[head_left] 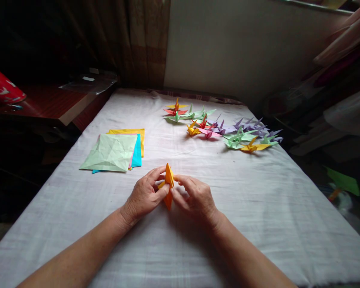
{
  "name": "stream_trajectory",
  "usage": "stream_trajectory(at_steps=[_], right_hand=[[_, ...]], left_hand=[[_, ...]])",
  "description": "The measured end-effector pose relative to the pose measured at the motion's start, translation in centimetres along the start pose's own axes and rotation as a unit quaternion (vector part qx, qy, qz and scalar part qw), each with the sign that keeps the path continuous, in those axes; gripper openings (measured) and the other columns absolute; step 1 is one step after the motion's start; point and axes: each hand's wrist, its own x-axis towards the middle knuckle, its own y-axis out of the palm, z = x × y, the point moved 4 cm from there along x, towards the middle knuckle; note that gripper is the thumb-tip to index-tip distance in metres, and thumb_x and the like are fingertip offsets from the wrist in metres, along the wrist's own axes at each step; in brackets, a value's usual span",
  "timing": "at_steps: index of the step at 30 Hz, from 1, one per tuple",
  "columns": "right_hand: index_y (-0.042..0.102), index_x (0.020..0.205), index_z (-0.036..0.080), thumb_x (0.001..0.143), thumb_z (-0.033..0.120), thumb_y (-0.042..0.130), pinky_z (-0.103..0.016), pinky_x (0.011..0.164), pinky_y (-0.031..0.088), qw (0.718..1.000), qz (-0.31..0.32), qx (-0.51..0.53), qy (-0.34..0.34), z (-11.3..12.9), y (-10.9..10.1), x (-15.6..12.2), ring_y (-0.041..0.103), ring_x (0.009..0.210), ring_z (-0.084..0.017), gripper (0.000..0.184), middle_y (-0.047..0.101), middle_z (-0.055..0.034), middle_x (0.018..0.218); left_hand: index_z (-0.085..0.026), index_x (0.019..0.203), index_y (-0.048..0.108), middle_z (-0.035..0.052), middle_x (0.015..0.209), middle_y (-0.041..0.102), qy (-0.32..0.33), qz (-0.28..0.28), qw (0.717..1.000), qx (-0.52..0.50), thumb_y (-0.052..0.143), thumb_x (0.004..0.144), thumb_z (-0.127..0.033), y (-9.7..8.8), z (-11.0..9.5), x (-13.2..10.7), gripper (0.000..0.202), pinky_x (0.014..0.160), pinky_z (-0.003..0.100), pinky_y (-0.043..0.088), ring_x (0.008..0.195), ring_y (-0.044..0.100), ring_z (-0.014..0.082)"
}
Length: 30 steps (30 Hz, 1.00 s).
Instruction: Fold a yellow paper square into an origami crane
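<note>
Head cam looks fwd & down across tbl.

The left hand covers the middle of the folded orange paper, and some of its fingertips are lost behind it. Both forearms run out of frame below. The pale green sheet hides most of the sheets beneath. The paper cranes overlap (too closely to count), and the left edge cuts the red object.

Orange paper; at its ten o'clock, green, pink, blue, yellow sheets; from twelve to two, purple, green, red, pink, yellow cranes; faintly checked whitish cloth.
</note>
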Motion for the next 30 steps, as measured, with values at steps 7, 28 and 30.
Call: stream_trajectory(at_steps=[7, 28, 30], right_hand=[[0.063, 0.109, 0.018, 0.087, 0.020, 0.051, -0.027, 0.070, 0.054, 0.999, -0.012, -0.039, -0.004, 0.1, 0.2, 0.0, 0.072, 0.077, -0.019, 0.025, 0.076, -0.0071, 0.091], [0.062, 0.116, 0.020, 0.088, 0.019, 0.051, -0.023, 0.065, 0.050, 0.998, 0.003, -0.049, 0.038, -0.9, 0.7, -0.1, 0.071, 0.074, -0.018, 0.030, 0.076, -0.0068, 0.093], [0.063, 0.113, 0.020, 0.088, 0.016, 0.048, -0.023, 0.065, 0.050, 0.997, 0.000, -0.056, 0.044, -1.1, 0.8, -0.1, 0.071, 0.074, -0.017, 0.030, 0.076, -0.0067, 0.094]], left_hand=[[-0.020, 0.127, 0.060, 0.0104, 0.124, 0.066, 0.064, 0.003, 0.995, 0.072, 0.054, 0.085, -0.025, 0.0, -0.6, -0.1, 0.042, 0.084, 0.032, 0.061, 0.104, 0.068, 0.0222], [-0.018, 0.141, 0.049, 0.0129, 0.137, 0.059, 0.094, 0.030, 0.981, 0.166, 0.058, 0.088, -0.036, 0.3, -0.5, 0.4, 0.056, 0.111, 0.044, 0.042, 0.125, 0.057, 0.0268], [-0.016, 0.138, 0.052, 0.0128, 0.132, 0.063, 0.109, 0.031, 0.978, 0.177, 0.056, 0.088, -0.030, 0.3, -0.6, 0.4, 0.053, 0.109, 0.042, 0.044, 0.121, 0.060, 0.0256]])
